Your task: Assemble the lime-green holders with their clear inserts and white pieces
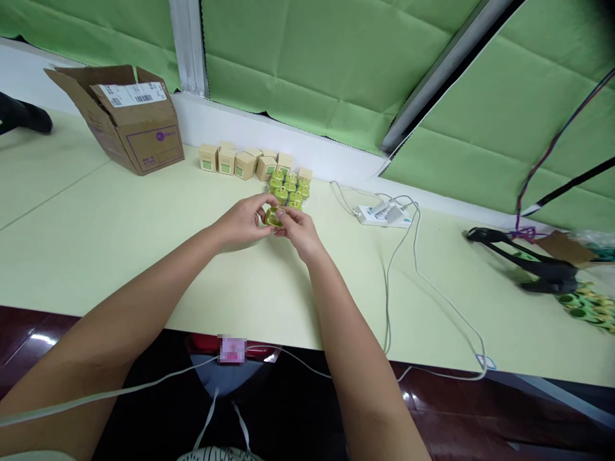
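Observation:
Between the fingers of both hands, just above the table (230,282), is a small green glossy piece (273,218), rounded like a little cup or jar. My left hand (245,221) grips it from the left with thumb and fingers. From the right, my right hand (300,234) pinches the same piece. Right behind my fingertips stands a tight cluster of several similar green pieces (291,186). Behind and left of these, a row of several small brown cardboard boxes (245,164) with green labels lines the wall. My fingers hide part of the held piece.
An open cardboard carton (151,137) stands at the back left. To the right lie a white power strip (384,216) and a long white cable (446,294) running over the table's front edge. A black stand (528,256) and several green items (586,304) are at far right.

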### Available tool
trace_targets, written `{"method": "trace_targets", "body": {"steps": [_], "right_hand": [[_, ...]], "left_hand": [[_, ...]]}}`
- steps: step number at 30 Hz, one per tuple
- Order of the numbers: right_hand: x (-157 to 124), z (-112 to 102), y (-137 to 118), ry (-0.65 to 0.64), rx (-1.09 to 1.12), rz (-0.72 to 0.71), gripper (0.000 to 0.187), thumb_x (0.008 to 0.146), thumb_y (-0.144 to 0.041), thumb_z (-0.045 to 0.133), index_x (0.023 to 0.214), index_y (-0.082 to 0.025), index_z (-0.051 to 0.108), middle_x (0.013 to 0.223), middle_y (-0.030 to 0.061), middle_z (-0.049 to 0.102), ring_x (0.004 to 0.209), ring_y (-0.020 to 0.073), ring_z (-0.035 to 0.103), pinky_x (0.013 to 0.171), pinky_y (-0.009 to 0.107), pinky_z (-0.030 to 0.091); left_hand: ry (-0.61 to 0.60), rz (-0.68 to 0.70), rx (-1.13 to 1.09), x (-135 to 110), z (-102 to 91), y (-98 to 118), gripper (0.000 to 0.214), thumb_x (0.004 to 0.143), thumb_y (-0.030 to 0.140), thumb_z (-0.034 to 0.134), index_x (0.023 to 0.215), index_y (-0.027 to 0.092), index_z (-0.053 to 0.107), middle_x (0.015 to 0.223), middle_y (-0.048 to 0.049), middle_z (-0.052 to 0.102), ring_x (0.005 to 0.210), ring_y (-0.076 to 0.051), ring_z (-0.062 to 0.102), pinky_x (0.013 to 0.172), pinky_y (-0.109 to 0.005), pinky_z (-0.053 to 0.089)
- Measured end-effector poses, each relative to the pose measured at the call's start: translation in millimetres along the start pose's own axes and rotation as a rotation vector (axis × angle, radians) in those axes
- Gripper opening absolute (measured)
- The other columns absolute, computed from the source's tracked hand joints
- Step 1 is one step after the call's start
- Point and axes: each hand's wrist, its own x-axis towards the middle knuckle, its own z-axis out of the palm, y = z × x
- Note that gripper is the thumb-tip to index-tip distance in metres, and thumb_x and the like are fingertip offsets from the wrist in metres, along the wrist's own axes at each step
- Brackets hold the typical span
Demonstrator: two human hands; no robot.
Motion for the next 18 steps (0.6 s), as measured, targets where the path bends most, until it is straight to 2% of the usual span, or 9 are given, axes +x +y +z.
{"method": "trace_targets", "body": {"steps": [2, 4, 6, 8, 10, 13, 15, 18], "right_hand": [[3, -1, 3, 0.039, 0.004, 0.017, 0.032, 0.095, -0.05, 0.064, 0.105, -0.021, 0.075, 0.1, 0.0051, 0.076, 0.073, 0.0154, 0.071, 0.067, 0.03, 0.061], [3, 2, 9, 0.063, -0.112, -0.015, 0.035, 0.099, -0.051, 0.057, 0.108, -0.021, 0.074, 0.107, 0.0073, 0.076, 0.079, 0.0173, 0.072, 0.072, 0.033, 0.062], [1, 10, 17, 0.027, -0.331, -0.143, 0.032, 0.099, -0.044, 0.059, 0.116, -0.021, 0.075, 0.115, 0.0091, 0.076, 0.09, 0.0204, 0.072, 0.084, 0.038, 0.063], [-5, 25, 25, -0.075, -0.577, -0.334, 0.037, 0.097, -0.036, 0.063, 0.129, -0.021, 0.072, 0.129, 0.0128, 0.073, 0.109, 0.0255, 0.071, 0.102, 0.045, 0.059], [-12, 41, 30, -0.19, -0.79, -0.479, 0.046, 0.097, -0.03, 0.064, 0.142, -0.02, 0.066, 0.144, 0.0162, 0.066, 0.128, 0.0308, 0.064, 0.114, 0.05, 0.051], [-19, 58, 31, -0.258, -0.973, -0.535, 0.043, 0.099, -0.022, 0.059, 0.143, -0.02, 0.062, 0.142, 0.0174, 0.065, 0.13, 0.0325, 0.061, 0.114, 0.051, 0.05], [-20, 59, 31, -0.235, -0.967, -0.514, 0.035, 0.1, -0.022, 0.058, 0.134, -0.018, 0.062, 0.133, 0.0177, 0.068, 0.122, 0.0314, 0.063, 0.109, 0.049, 0.051], [-17, 51, 29, -0.165, -0.762, -0.435, 0.028, 0.099, -0.034, 0.062, 0.123, -0.019, 0.061, 0.122, 0.0147, 0.07, 0.111, 0.0282, 0.065, 0.1, 0.044, 0.054]], "left_hand": [[0.158, -0.001, -0.036, 4, -2.6, -4, 0.044, 0.075, 0.023, 0.078, 0.117, 0.022, 0.065, 0.107, -0.003, 0.07, 0.077, -0.013, 0.064, 0.067, -0.025, 0.051], [0.347, -0.027, -0.079, 9, -5.7, -13, 0.048, 0.072, 0.019, 0.078, 0.117, 0.022, 0.062, 0.112, -0.0035, 0.07, 0.074, -0.011, 0.063, 0.065, -0.024, 0.051], [0.495, -0.057, -0.104, 15, -8.6, -23, 0.05, 0.072, 0.016, 0.076, 0.119, 0.022, 0.059, 0.119, -0.0049, 0.068, 0.069, -0.009, 0.061, 0.063, -0.024, 0.052], [0.591, -0.07, -0.081, 18, -10.6, -34, 0.053, 0.071, 0.012, 0.076, 0.121, 0.023, 0.059, 0.128, -0.0068, 0.064, 0.069, -0.008, 0.062, 0.064, -0.024, 0.052], [0.628, -0.08, -0.031, 19, -12.0, -42, 0.053, 0.071, 0.011, 0.076, 0.121, 0.023, 0.06, 0.13, -0.0071, 0.062, 0.07, -0.008, 0.061, 0.064, -0.025, 0.052], [0.626, -0.1, 0.046, 17, -13.6, -45, 0.054, 0.071, 0.012, 0.077, 0.121, 0.024, 0.06, 0.128, -0.0057, 0.064, 0.071, -0.01, 0.06, 0.07, -0.029, 0.055], [0.62, -0.11, 0.085, 15, -14.8, -42, 0.055, 0.07, 0.014, 0.079, 0.12, 0.025, 0.059, 0.124, -0.0048, 0.067, 0.079, -0.014, 0.062, 0.079, -0.032, 0.057], [0.592, -0.105, 0.062, 14, -15.5, -40, 0.057, 0.067, 0.016, 0.081, 0.119, 0.025, 0.058, 0.12, -0.0057, 0.067, 0.1, -0.02, 0.065, 0.092, -0.035, 0.056]]}}
